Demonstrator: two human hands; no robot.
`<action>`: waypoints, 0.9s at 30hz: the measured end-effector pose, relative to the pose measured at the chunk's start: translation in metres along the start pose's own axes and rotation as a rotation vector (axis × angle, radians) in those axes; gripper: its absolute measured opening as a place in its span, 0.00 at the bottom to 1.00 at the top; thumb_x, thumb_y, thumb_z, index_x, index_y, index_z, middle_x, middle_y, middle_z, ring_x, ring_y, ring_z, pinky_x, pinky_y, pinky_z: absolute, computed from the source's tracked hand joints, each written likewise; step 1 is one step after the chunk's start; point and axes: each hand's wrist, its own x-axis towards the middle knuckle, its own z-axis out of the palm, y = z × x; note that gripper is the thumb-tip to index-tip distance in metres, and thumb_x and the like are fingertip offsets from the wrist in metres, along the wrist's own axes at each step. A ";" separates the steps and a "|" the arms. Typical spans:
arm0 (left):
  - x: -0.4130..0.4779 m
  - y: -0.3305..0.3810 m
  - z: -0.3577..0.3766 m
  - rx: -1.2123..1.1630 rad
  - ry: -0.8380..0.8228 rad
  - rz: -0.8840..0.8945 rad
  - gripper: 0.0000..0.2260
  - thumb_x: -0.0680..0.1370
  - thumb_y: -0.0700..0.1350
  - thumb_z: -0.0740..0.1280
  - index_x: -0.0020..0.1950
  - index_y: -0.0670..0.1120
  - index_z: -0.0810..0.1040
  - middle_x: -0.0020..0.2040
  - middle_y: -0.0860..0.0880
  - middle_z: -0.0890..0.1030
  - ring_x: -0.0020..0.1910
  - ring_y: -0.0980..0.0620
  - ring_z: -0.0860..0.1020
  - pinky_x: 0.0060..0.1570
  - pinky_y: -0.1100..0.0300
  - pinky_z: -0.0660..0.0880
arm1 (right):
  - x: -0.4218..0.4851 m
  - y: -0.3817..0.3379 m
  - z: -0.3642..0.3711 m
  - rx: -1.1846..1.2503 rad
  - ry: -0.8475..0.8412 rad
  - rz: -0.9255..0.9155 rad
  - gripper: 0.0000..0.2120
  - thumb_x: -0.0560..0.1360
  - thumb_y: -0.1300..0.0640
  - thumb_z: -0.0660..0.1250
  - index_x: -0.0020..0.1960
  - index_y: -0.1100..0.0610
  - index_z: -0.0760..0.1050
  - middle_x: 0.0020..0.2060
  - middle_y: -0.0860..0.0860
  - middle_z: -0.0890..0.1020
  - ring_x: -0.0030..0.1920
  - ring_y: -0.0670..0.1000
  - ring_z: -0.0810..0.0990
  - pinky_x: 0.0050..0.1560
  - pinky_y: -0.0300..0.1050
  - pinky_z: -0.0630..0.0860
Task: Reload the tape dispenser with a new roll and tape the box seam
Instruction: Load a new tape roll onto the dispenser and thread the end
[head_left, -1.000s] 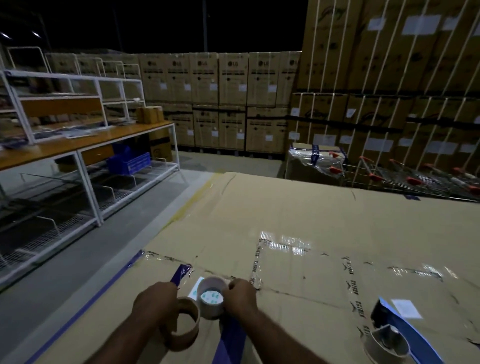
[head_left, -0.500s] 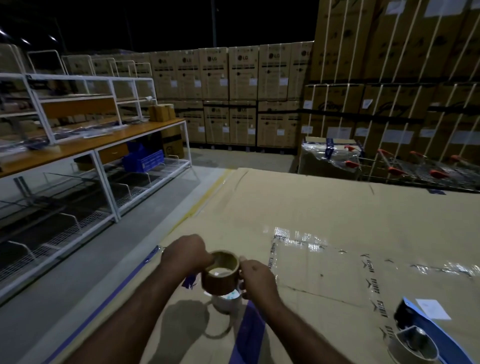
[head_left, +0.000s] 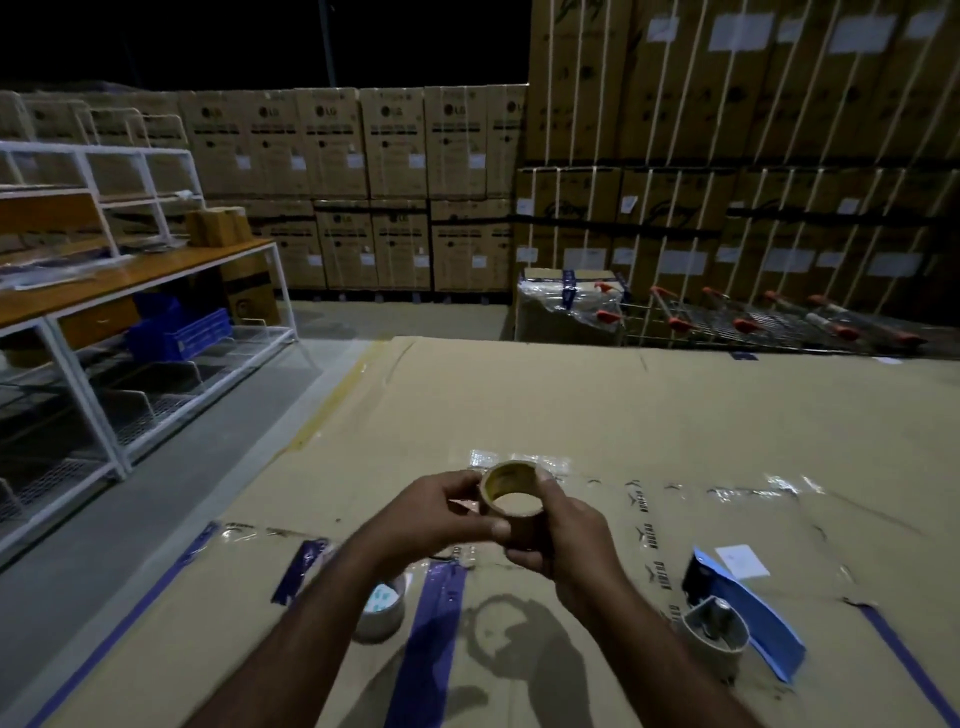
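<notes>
Head view shows the fingers of the right hand (head_left: 566, 535) wrapped around the outer wall of a brown tape roll (head_left: 513, 504), thumb along its far side, so that the open core faces up toward the person; the left hand (head_left: 441, 512) pinches the roll's near-left edge with thumb and fingertips closed on it, likely feeling for the loose end of the tape, which would explain why the roll is lifted clear of the surface and turned to catch the light; directly below the hands lies the large cardboard box (head_left: 597, 410), its top crossed by a blue tape strip (head_left: 434, 623) running toward six o'clock and by glossy clear tape along a seam; at about seven o'clock from the roll stands a second, pale roll (head_left: 382, 613), set aside on the box; at four o'clock rests the tape dispenser (head_left: 737, 618), blue-bodied with its grey hub empty and facing up, near enough to load without stepping away; at ten o'clock, well apart, stand white shelving (head_left: 104, 291) and stacked cartons beyond.
</notes>
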 end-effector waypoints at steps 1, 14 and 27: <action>0.004 -0.002 0.009 0.023 0.023 0.046 0.23 0.66 0.47 0.80 0.60 0.55 0.80 0.52 0.52 0.85 0.51 0.53 0.84 0.53 0.55 0.80 | -0.002 -0.003 -0.007 0.032 0.003 -0.013 0.21 0.78 0.44 0.65 0.53 0.63 0.79 0.43 0.64 0.85 0.42 0.63 0.86 0.40 0.53 0.82; 0.040 0.006 0.086 0.174 0.270 0.309 0.07 0.72 0.38 0.75 0.42 0.51 0.86 0.36 0.57 0.86 0.36 0.61 0.83 0.42 0.65 0.78 | -0.021 -0.024 -0.078 0.117 0.183 -0.048 0.19 0.78 0.45 0.65 0.55 0.61 0.78 0.50 0.65 0.83 0.44 0.62 0.86 0.36 0.50 0.81; 0.072 0.017 0.104 0.450 -0.081 0.337 0.09 0.74 0.43 0.72 0.38 0.57 0.79 0.34 0.54 0.79 0.33 0.57 0.74 0.37 0.59 0.72 | -0.056 -0.035 -0.161 -0.110 0.182 0.044 0.12 0.78 0.53 0.63 0.44 0.62 0.76 0.34 0.60 0.76 0.31 0.56 0.70 0.28 0.43 0.61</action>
